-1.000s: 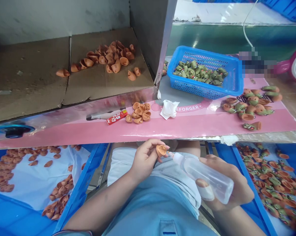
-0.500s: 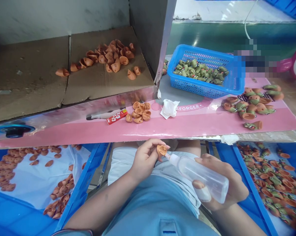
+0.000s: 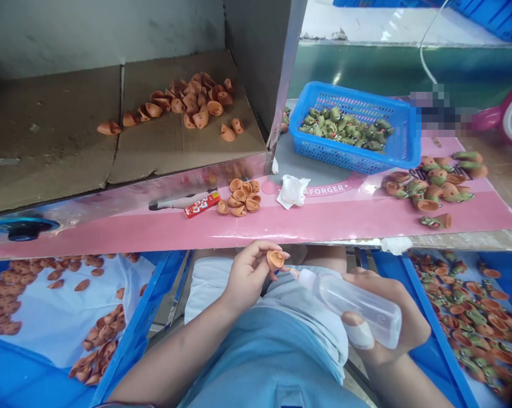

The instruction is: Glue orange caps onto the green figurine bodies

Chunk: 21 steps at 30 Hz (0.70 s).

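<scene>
Between the thumb and fingers of my left hand [image 3: 249, 275] is a small orange hollow shell-like piece [image 3: 275, 259], its opening turned up toward me. My right hand [image 3: 392, 311] is wrapped round a clear squeeze bottle [image 3: 358, 303] with a white collar and a thin nozzle. The bottle lies tilted nearly flat, its tip pointing left at the lower right edge of the orange piece. Whether the tip touches the piece I cannot tell. A white covering sits on one right fingertip. Both hands are above my lap, just in front of the table edge.
Several orange pieces [image 3: 240, 196] lie on the pink mat [image 3: 324, 224] beside a red packet [image 3: 201, 205] and a crumpled tissue [image 3: 292, 191]. More lie on cardboard [image 3: 162, 141] inside a metal box. A blue basket [image 3: 353, 156] holds green pieces. Blue crates flank my lap.
The bottle has shifted slightly right and its nozzle is a little farther from the orange piece's opening. My left hand has moved slightly left with the piece.
</scene>
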### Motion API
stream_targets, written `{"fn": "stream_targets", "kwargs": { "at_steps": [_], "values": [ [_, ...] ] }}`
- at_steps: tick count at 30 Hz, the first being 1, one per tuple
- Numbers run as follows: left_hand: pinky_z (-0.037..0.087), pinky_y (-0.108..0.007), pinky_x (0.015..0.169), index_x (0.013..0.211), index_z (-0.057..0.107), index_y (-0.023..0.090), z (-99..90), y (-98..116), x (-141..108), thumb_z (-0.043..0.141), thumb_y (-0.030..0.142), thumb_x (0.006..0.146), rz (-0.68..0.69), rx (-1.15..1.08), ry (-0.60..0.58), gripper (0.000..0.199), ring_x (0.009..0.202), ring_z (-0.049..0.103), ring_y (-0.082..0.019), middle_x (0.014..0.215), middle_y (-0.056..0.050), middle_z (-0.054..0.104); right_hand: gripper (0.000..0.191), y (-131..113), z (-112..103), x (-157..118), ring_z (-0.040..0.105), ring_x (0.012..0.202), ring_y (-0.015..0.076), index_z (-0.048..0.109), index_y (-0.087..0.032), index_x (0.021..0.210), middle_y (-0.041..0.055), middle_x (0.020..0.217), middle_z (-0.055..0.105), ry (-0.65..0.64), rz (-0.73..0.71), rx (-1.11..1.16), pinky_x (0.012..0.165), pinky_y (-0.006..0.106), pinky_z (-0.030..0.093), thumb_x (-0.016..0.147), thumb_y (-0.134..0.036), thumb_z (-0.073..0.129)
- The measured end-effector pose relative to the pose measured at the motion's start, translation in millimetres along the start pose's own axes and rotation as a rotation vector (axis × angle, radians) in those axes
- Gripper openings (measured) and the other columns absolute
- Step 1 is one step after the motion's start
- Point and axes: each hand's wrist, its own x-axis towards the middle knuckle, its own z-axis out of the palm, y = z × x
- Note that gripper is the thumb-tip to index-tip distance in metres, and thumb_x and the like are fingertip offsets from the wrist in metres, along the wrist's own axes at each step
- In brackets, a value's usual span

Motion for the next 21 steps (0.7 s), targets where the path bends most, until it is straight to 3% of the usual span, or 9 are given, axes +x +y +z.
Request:
{"fn": "stream_targets", "kwargs": {
  "at_steps": [5, 9, 13, 16, 21],
  "values": [
    [0.043, -0.02, 0.045, 0.083, 0.05, 0.014, -7.4, 2.2, 9.8, 0.052, 0.02, 0.074, -0.1, -0.041, 0.074, 0.011, 0.06, 0.06, -0.014, 0.08, -0.007, 0.064, 0.029, 31.5, -6.0, -3.4, 0.055, 0.059, 0.0165, 0.057, -0.014, 0.09, 0.0059, 0.073, 0.058, 0.029, 0.343, 0.086, 0.046, 0.026, 0.043, 0.07, -0.035, 0.057],
    [0.04, -0.019, 0.044, 0.081, 0.051, 0.016, -13.4, 9.9, 19.7, 0.058, 0.023, 0.068, -0.101, -0.084, 0.182, 0.017, 0.057, 0.058, -0.013, 0.071, -0.002, 0.061, 0.029, 72.6, -0.6, 18.5, 0.055, 0.061, 0.0159, 0.05, -0.016, 0.092, 0.0038, 0.073, 0.058, -0.009, 0.503, 0.113, 0.052, 0.027, 0.044, 0.07, -0.033, 0.057],
    [0.039, -0.019, 0.043, 0.08, 0.052, 0.016, -19.6, 16.0, 23.7, 0.061, 0.025, 0.062, -0.099, -0.083, 0.253, 0.022, 0.056, 0.057, -0.013, 0.072, -0.003, 0.062, 0.029, 102.0, 15.0, 53.7, 0.056, 0.061, 0.0143, 0.045, -0.017, 0.093, 0.0026, 0.073, 0.06, -0.092, 0.481, 0.115, 0.053, 0.025, 0.044, 0.069, -0.03, 0.056],
    [0.039, -0.02, 0.042, 0.08, 0.054, 0.017, -25.2, 17.4, 26.1, 0.063, 0.026, 0.058, -0.089, -0.088, 0.299, 0.025, 0.055, 0.057, -0.015, 0.073, -0.004, 0.063, 0.031, 121.7, 29.7, 75.9, 0.059, 0.072, 0.0164, 0.043, -0.017, 0.097, 0.0058, 0.084, 0.062, -0.143, 0.442, 0.108, 0.062, 0.028, 0.047, 0.069, -0.026, 0.054],
    [0.039, -0.021, 0.041, 0.077, 0.056, 0.017, -29.7, 17.4, 30.7, 0.071, 0.035, 0.051, -0.136, -0.109, 0.293, 0.035, 0.054, 0.057, -0.017, 0.071, -0.004, 0.064, 0.032, 150.2, 49.5, 94.5, 0.059, 0.084, 0.0169, 0.04, -0.018, 0.098, 0.0054, 0.09, 0.06, -0.2, 0.373, 0.038, 0.076, 0.031, 0.047, 0.068, -0.019, 0.05]
  ]
}}
